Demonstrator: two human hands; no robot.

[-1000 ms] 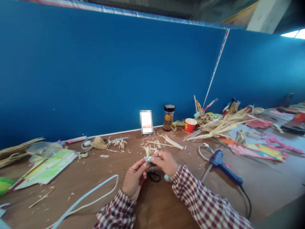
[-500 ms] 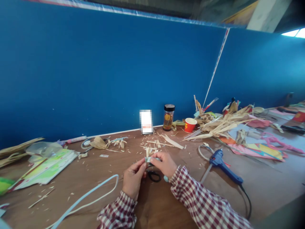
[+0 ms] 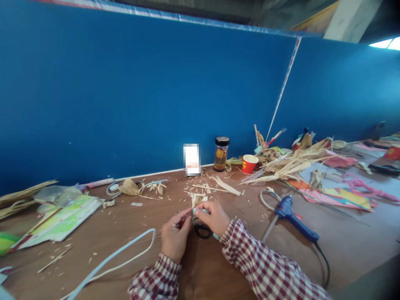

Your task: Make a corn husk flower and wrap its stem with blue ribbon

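Observation:
My left hand (image 3: 174,236) pinches the lower end of a small bundle of pale corn husk (image 3: 195,199), its frayed tips pointing away from me. My right hand (image 3: 216,216) meets it from the other side, thumb and forefinger closed on a pale blue strip (image 3: 194,211) at the bundle. The fingers cover most of that strip. Under my right hand, a black loop (image 3: 203,236) lies on the table; it looks like a scissors handle, and the rest is hidden.
A blue glue gun (image 3: 295,218) with its cord lies to the right. Behind stand a lidded jar (image 3: 221,154) and a red paper cup (image 3: 249,165). Corn husks (image 3: 290,164) heap at the back right. A light blue cord (image 3: 115,252) loops at front left; husk scraps litter the table (image 3: 125,225).
My right fingers have moved slightly over the pale blue strip, so less of it shows. The left hand stays nearly in place, and the table things have not moved.

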